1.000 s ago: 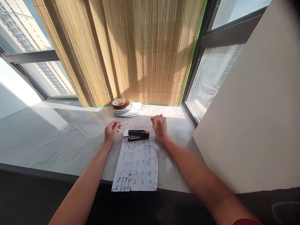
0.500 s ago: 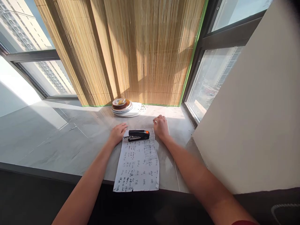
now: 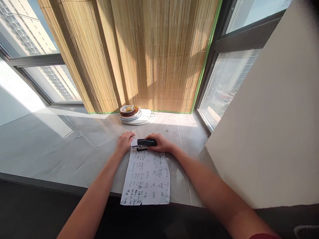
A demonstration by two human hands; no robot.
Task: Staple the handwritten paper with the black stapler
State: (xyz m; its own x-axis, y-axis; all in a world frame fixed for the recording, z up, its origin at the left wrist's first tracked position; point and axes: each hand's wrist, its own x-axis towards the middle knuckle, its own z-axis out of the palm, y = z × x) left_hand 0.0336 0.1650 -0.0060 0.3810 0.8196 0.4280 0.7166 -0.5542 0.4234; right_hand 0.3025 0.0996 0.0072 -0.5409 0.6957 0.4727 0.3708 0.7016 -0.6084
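A sheet of paper covered in handwriting (image 3: 147,179) lies on the grey marble sill, its near end reaching over the front edge. Across its far end rests a black stapler (image 3: 146,142), its metal end pointing left. My right hand (image 3: 160,142) is wrapped round the stapler's right end, thumb on the near side and fingers on the far side. My left hand (image 3: 124,142) rests at the paper's upper left corner, palm down, left of the stapler, with its fingers partly spread.
A stack of plates (image 3: 131,116) stands behind the hands, against a bamboo blind (image 3: 154,59). The marble sill (image 3: 74,149) extends left. A pale wall (image 3: 269,132) slants up on the right, beside a window.
My right hand has moved left and nearer, from beyond the paper's upper right corner onto the stapler, and has closed round it. The left hand has hardly moved.
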